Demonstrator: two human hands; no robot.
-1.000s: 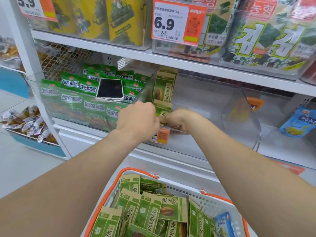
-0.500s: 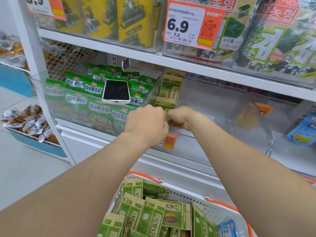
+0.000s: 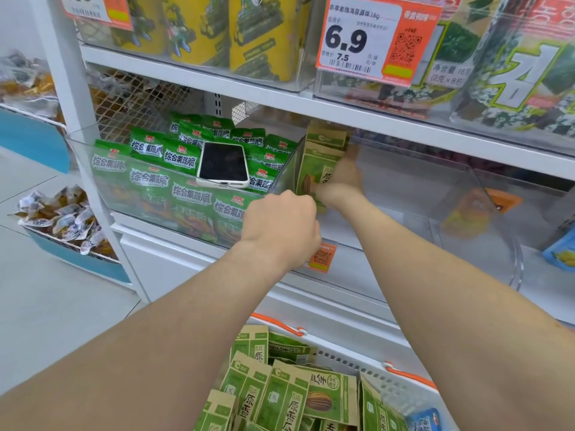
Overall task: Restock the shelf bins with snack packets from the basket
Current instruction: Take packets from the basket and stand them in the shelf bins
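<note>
Now the right hand (image 3: pixel 340 178) has pushed deeper into the clear bin (image 3: pixel 404 194), where a second ago both hands met at its front edge. Its fingers lie stretched along the seed packets (image 3: pixel 320 157), pressing them upright against the divider; the thumb is hidden. The left hand (image 3: pixel 281 225) stays curled at the bin's front, and I can't tell whether it grips anything. That looks like one more packet seated, with most of the bin bare to the right. These packets are tan and green with a seed picture, standing in a short row. Lower centre, the basket (image 3: pixel 407 376) holds plenty more. Left of centre, a phone (image 3: pixel 222 164) lies on the green packets (image 3: pixel 149 178).
</note>
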